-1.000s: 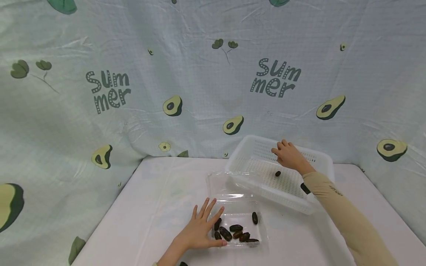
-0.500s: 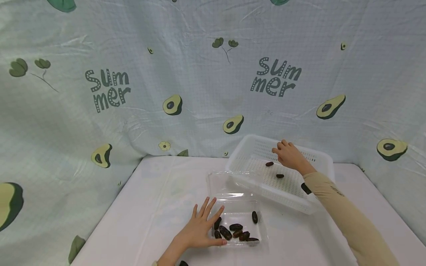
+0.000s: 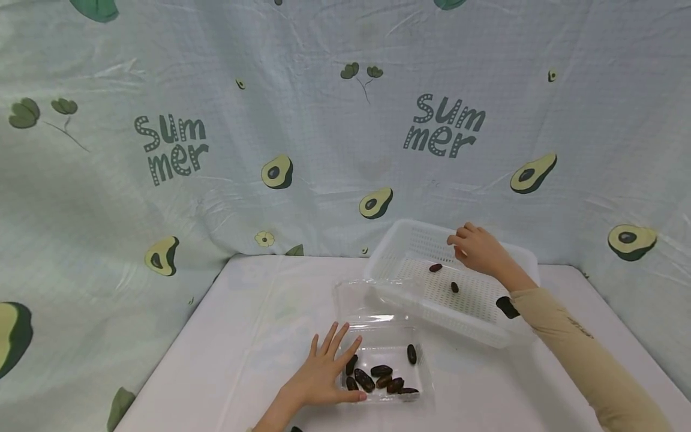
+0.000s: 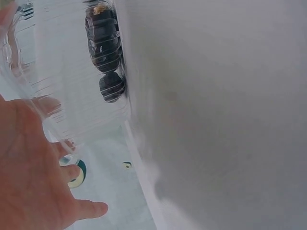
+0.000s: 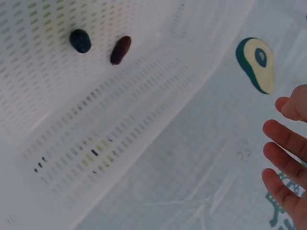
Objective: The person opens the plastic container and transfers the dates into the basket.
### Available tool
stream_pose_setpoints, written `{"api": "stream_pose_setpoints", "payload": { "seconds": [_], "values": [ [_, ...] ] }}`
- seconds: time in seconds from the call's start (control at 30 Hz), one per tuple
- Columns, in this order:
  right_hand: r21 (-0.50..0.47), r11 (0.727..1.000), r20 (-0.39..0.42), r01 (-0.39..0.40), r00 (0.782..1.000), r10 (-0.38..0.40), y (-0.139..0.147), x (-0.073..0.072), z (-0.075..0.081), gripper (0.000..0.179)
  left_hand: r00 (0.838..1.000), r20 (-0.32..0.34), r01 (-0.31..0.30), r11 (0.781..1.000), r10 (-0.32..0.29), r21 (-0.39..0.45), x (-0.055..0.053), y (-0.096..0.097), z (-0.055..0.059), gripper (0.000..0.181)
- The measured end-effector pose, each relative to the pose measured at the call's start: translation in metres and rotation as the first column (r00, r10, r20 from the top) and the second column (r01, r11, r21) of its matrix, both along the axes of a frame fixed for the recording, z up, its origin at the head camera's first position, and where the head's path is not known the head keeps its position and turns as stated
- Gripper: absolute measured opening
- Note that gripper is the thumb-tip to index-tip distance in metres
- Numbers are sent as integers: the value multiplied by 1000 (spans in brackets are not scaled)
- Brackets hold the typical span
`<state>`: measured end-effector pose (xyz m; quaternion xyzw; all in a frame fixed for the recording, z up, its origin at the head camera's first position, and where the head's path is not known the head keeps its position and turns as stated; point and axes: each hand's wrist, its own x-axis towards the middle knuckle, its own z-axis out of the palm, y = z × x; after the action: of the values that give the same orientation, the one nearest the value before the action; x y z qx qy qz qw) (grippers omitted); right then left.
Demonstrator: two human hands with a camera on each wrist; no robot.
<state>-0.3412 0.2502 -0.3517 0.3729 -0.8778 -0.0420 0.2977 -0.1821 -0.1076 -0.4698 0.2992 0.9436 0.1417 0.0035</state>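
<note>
My left hand (image 3: 321, 375), fingers spread, rests on the left edge of a clear plastic clamshell box (image 3: 426, 375). Several dark dates (image 3: 381, 371) lie inside the box; two dates (image 4: 103, 40) show through its wall in the left wrist view. My right hand (image 3: 479, 251) hovers over the white perforated basket (image 3: 518, 255), its fingers loosely bent with nothing between them. Below that hand, two dates lie apart on the basket floor: a reddish-brown date (image 5: 120, 50) and a darker date (image 5: 80, 41).
The box's clear lid (image 3: 353, 300) is folded back toward the basket, near its left wall. A white cloth covers the table (image 3: 259, 324). Behind hangs a curtain (image 3: 318, 120) printed with avocados. Something dark (image 3: 296, 429) is cut off at the bottom edge.
A second date dropped from my right hand into the basket. The nearer date has turned on the basket floor. My right hand has since shifted slightly right; my left hand has stayed put.
</note>
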Motion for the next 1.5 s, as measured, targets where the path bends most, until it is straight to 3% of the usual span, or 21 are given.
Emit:
{"api": "stream_pose_setpoints", "payload": {
  "seconds": [0.5, 0.6, 0.73, 0.8, 0.9, 1.03, 1.17, 1.27, 1.5],
  "values": [
    [-8, 983, -76, -184, 980, 183, -19, 71, 2, 24, 999, 35, -10, 1000, 10, 16, 2, 0, 1, 94],
    [-4, 972, -92, -234, 968, 232, -30, 84, -3, 7, 999, 32, -12, 1000, 11, 14, 2, -1, 0, 94],
    [5, 960, -105, -280, 954, 279, -43, 100, -16, 47, 1000, 27, -9, 1000, 8, 19, 1, -1, -1, 94],
    [5, 956, -100, -293, 951, 292, -49, 106, -24, 51, 999, 34, -11, 1000, 10, 19, 1, 0, -2, 94],
    [28, 951, -74, -309, 948, 311, -56, 112, -37, 43, 999, 37, -14, 1000, 13, 17, 1, 0, -1, 94],
    [94, 946, -29, -309, 949, 313, -64, 118, -54, 5, 999, 38, -23, 1000, 22, 6, 1, 0, 0, 94],
    [157, 947, 19, -279, 960, 280, -71, 121, -69, 27, 999, 38, -23, 1000, 23, -5, 1, -1, 0, 93],
    [202, 944, 38, -261, 965, 259, -74, 123, -79, 27, 999, 31, -24, 1000, 25, -20, 0, 0, 0, 93],
    [237, 938, -10, -252, 965, 262, -81, 122, -94, 26, 999, 30, -24, 999, 25, -34, 1, 0, 2, 91]
  ]
}}
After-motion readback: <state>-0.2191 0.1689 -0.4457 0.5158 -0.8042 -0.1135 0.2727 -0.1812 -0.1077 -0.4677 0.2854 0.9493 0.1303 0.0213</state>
